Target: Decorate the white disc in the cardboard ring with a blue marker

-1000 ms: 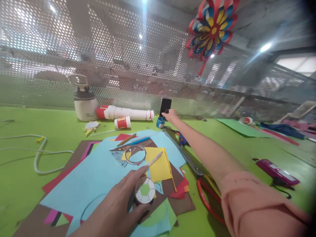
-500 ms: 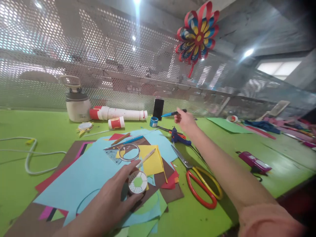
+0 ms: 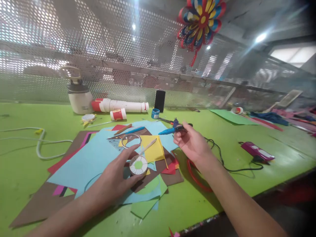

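Observation:
My left hand [image 3: 114,174] is closed on a small round disc [image 3: 138,165], thumb and fingers at its edges. The disc's white face is dotted and split by black lines around a green hexagon. In my right hand [image 3: 192,143] is a blue marker pen [image 3: 168,131] with a dark back end, its tip pointing left over the papers. Below the pen lies a yellow paper [image 3: 153,147], with a pale pencil [image 3: 149,144] across it. Just beyond the disc rests a clear ring [image 3: 131,141]. My right forearm covers most of the scissors, leaving a red handle [image 3: 197,177] visible.
Light-blue paper [image 3: 81,161] and brown sheets [image 3: 37,205] spread across the green table. Behind stand a blue jar [image 3: 155,114], a phone [image 3: 160,100], a paper cup [image 3: 118,114] and a sprayer [image 3: 80,98]. A purple device [image 3: 258,151] with a black cable lies right.
My right hand has come back toward me from near the jar, still holding the marker pen. Its forearm now covers the scissors. My left hand keeps the disc; the view has shifted slightly.

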### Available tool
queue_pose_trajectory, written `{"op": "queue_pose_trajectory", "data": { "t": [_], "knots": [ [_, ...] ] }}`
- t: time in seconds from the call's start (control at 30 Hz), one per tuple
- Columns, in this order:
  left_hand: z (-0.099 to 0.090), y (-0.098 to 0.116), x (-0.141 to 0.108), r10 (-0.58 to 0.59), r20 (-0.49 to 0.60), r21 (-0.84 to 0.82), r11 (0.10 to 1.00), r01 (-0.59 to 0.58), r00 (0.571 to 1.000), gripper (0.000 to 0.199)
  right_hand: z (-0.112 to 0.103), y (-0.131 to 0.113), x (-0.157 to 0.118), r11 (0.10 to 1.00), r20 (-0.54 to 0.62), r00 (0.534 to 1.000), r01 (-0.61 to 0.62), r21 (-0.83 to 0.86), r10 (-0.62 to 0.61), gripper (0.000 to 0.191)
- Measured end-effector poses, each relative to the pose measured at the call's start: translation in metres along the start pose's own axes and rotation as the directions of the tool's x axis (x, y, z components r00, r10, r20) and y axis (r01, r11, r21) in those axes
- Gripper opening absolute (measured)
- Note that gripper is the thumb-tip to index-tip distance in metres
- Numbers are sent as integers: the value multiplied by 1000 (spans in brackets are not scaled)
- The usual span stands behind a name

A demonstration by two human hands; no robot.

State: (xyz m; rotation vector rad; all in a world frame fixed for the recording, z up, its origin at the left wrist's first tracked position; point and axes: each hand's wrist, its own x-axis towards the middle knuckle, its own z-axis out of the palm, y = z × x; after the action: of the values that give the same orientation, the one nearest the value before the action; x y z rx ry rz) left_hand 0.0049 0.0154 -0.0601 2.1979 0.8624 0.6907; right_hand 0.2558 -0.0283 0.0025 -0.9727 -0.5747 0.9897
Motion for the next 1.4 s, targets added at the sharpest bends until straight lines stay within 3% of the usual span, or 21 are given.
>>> {"op": "queue_pose_trajectory", "data": {
  "t": [0.13, 0.4, 0.63, 0.77, 1.03, 1.2, 1.4],
  "knots": [
    [-2, 4, -2, 10, -5, -28, 1000, -10, 1000, 69, 3, 4, -14, 1000, 68, 997, -19, -7, 19, 25],
    [0, -3, -4, 39, -10, -60, 997, -40, 999, 71, 10, 18, -43, 997, 222, 975, -4, -72, 20, 31],
    [-3, 1, -4, 42, 27, 27, 999, -43, 999, 74, -1, 27, -52, 986, 238, 969, -21, -165, 60, 27],
    [-6, 6, -5, 45, 37, 19, 999, -45, 998, 73, 0, 28, -58, 978, 221, 975, 10, -211, 37, 19],
    [-5, 6, -8, 172, 33, 18, 985, -172, 985, 78, 3, 38, -73, 927, 191, 980, 124, -354, -58, 8],
    [-5, 11, -14, 176, 47, 88, 980, -180, 983, 85, 3, 39, -77, 872, 212, 970, 208, -443, -123, 7],
    [-2, 12, -13, 160, 28, 93, 982, -162, 987, 78, 5, 40, -85, 791, 294, 944, 294, -536, -152, 3]
  ]
}}
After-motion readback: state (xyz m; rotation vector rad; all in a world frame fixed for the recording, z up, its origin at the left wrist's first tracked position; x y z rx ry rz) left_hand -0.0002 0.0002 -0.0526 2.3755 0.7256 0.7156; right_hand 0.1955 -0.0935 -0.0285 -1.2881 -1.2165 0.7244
